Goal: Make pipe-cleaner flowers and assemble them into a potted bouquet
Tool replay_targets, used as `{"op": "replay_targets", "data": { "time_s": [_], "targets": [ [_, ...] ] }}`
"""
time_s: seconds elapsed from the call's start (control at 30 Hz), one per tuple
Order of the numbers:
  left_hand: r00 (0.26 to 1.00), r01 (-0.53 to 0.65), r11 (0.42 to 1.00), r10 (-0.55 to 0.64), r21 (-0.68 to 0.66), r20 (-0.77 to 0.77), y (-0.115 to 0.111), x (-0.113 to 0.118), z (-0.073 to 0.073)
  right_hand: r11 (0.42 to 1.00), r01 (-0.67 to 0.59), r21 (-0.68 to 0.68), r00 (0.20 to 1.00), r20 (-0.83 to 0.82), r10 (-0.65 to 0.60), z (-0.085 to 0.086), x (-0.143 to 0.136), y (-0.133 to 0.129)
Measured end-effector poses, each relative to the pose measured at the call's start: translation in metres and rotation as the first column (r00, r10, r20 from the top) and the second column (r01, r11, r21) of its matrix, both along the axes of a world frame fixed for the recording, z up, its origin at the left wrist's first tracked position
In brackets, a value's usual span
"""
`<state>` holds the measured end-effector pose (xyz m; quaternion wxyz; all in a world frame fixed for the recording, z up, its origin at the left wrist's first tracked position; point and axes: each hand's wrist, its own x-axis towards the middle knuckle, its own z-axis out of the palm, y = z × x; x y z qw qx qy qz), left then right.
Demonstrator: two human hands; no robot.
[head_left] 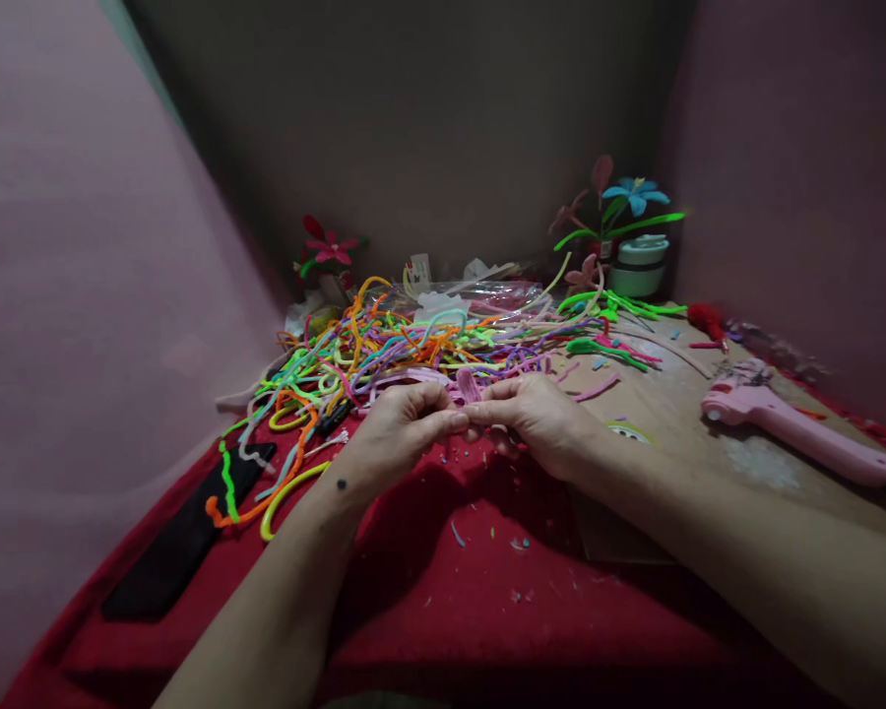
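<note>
My left hand (417, 414) and my right hand (528, 414) meet over the front edge of a tangled pile of colourful pipe cleaners (413, 345). Between their fingertips is a pink pipe cleaner piece (468, 385), bent into a small petal-like loop that stands up. Both hands pinch it near its lower end, thumbs and forefingers almost touching. Fingers cover that lower end, so its shape there is hidden.
A pink glue gun (804, 423) lies on a brown board (657, 473) at the right. On the red cloth (443, 611) are scraps and a black flat object (169, 551). Behind stand a blue pipe cleaner flower (637, 195), a pale pot (641, 266) and a red flower (331, 246).
</note>
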<state>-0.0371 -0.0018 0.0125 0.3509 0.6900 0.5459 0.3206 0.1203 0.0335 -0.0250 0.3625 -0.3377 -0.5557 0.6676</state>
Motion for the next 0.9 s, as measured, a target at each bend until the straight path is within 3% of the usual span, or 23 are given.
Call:
{"op": "replay_targets", "data": {
  "time_s": [0.1,0.23,0.4,0.77,0.9],
  "targets": [
    [0.996,0.087,0.994,-0.087,-0.065,0.004,0.001,-0.002,-0.002,0.999,-0.021,-0.035,1.000,-0.005,0.021,-0.001,-0.001,-0.002],
    [0.953,0.274,0.935,-0.232,-0.226,0.195,0.001,-0.006,-0.002,0.995,-0.067,-0.069,0.998,-0.004,0.067,0.000,-0.002,-0.006],
    [0.889,0.418,0.875,-0.338,-0.245,0.308,0.003,-0.012,-0.001,0.990,-0.136,-0.041,0.991,-0.011,0.135,0.004,-0.002,-0.008],
    [0.834,0.478,0.849,-0.359,-0.223,0.420,0.002,-0.018,-0.003,0.983,-0.183,-0.031,0.982,-0.053,0.181,0.008,0.001,-0.011],
    [0.886,0.383,0.897,-0.289,-0.222,0.362,0.006,-0.017,-0.005,0.994,-0.109,0.024,0.994,0.010,0.109,0.011,0.001,-0.011]
  ]
}}
